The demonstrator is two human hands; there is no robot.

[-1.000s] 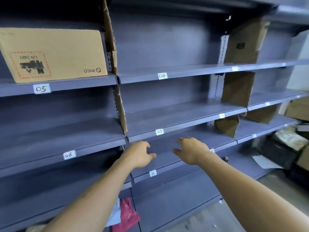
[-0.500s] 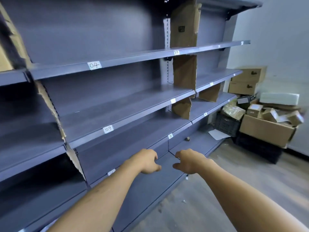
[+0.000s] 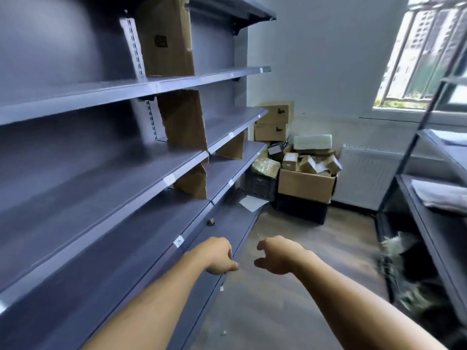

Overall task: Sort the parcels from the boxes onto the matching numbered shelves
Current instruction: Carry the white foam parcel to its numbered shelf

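Grey numbered shelves (image 3: 101, 157) run along my left, split by cardboard dividers (image 3: 183, 120); one white label (image 3: 179, 241) sits on a lower shelf edge. In the far corner an open cardboard box (image 3: 305, 186) holds several small parcels (image 3: 309, 162), beside a black crate (image 3: 259, 185) with a wrapped parcel (image 3: 265, 166) on it. My left hand (image 3: 218, 256) and my right hand (image 3: 276, 255) hang in front of me over the floor, fingers loosely curled, holding nothing.
Two stacked cardboard boxes (image 3: 273, 122) stand against the back wall. A white sheet (image 3: 252, 203) lies on the floor by the lowest shelf. A second dark rack (image 3: 429, 198) lines the right side, with a window (image 3: 429, 51) above. A bare wooden floor (image 3: 290, 248) lies between the racks.
My view has swung right, from the shelves labelled 05 and 04 toward the corner pile of boxes. Both hands stayed empty and dropped away from the shelf edge.
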